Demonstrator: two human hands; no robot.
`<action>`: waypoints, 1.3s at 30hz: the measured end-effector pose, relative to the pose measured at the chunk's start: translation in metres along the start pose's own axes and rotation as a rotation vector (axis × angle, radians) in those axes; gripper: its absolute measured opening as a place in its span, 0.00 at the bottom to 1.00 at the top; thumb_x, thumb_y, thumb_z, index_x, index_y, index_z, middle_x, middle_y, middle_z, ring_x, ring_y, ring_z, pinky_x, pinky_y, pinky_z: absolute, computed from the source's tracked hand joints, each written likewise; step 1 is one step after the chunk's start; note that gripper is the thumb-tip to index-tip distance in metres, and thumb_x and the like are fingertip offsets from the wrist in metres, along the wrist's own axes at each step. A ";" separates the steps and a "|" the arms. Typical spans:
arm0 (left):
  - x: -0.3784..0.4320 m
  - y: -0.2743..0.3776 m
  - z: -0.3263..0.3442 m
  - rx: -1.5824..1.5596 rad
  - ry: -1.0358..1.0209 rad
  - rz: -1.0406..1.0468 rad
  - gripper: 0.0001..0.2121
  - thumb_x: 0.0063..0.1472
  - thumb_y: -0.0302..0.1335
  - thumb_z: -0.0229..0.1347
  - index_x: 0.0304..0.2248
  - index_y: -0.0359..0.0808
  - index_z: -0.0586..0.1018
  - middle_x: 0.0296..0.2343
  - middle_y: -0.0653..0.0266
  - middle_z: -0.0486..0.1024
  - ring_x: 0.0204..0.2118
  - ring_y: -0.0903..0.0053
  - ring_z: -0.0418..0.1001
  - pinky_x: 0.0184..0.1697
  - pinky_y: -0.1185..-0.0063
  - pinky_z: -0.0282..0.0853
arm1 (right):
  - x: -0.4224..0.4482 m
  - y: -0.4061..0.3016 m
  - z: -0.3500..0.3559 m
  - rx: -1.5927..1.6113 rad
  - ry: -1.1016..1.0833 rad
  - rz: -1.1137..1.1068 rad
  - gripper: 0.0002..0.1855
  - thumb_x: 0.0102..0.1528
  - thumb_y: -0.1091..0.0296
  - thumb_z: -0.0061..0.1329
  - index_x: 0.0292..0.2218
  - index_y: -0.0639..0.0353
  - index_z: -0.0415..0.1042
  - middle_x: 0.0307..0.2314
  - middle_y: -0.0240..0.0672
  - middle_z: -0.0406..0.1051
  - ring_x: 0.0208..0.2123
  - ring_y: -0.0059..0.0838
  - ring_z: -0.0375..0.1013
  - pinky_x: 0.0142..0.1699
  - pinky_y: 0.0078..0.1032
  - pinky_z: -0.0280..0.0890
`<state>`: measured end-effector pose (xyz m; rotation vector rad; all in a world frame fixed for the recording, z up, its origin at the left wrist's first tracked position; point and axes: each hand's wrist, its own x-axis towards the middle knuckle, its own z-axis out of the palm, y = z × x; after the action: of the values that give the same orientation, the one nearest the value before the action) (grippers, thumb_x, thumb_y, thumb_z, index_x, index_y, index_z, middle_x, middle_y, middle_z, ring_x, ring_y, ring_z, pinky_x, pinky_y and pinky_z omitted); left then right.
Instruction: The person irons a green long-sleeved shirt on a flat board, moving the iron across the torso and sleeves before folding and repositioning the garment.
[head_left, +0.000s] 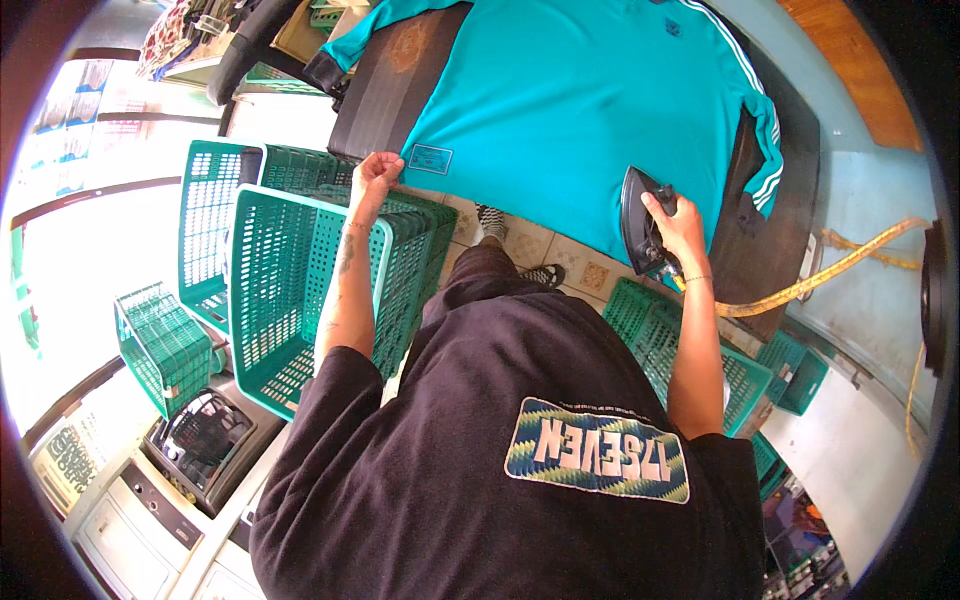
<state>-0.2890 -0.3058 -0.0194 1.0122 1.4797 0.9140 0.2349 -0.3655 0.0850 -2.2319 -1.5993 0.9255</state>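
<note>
A teal long-sleeved sports shirt (570, 90) with white stripes on its sleeve is spread over a dark padded ironing table (379, 97). Its bottom hem hangs at the table's near edge. My left hand (376, 177) pinches the hem's left corner, beside a small patch (430, 160) that bears writing. In my right hand is the handle of a black clothes iron (639, 221), tilted with its tip pointing away from me. The iron lies over the shirt's lower right part near the hem; whether its soleplate presses flat there I cannot tell.
A yellow hose (810, 289) runs from the iron to the right wall. Large green plastic baskets (255, 300) stand at my left, with more green baskets (660, 352) at my right. White machines (135, 525) are at the lower left. A tiled floor (577, 262) shows below the hem.
</note>
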 end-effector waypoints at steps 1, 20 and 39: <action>0.000 0.002 0.002 -0.005 0.001 -0.003 0.11 0.59 0.31 0.62 0.38 0.34 0.78 0.26 0.70 0.77 0.28 0.85 0.72 0.31 0.83 0.68 | 0.002 -0.002 -0.002 -0.005 -0.002 -0.001 0.36 0.52 0.34 0.53 0.39 0.67 0.74 0.33 0.56 0.76 0.38 0.54 0.76 0.43 0.40 0.68; 0.169 0.096 0.159 0.882 -0.034 0.936 0.23 0.68 0.40 0.46 0.58 0.39 0.68 0.60 0.56 0.61 0.64 0.56 0.54 0.64 0.57 0.50 | 0.017 -0.025 0.002 -0.046 0.283 0.166 0.39 0.47 0.25 0.51 0.27 0.63 0.72 0.25 0.51 0.75 0.31 0.54 0.76 0.33 0.43 0.68; 0.202 0.087 0.157 1.242 -0.058 0.865 0.25 0.71 0.44 0.38 0.64 0.50 0.59 0.65 0.68 0.52 0.69 0.65 0.44 0.67 0.53 0.33 | -0.018 0.014 -0.014 0.085 0.372 0.432 0.35 0.50 0.32 0.53 0.30 0.65 0.75 0.28 0.52 0.76 0.31 0.55 0.76 0.36 0.43 0.68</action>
<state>-0.1366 -0.0830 -0.0275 2.6881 1.5143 0.3968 0.2503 -0.3844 0.0947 -2.5482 -0.9228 0.6000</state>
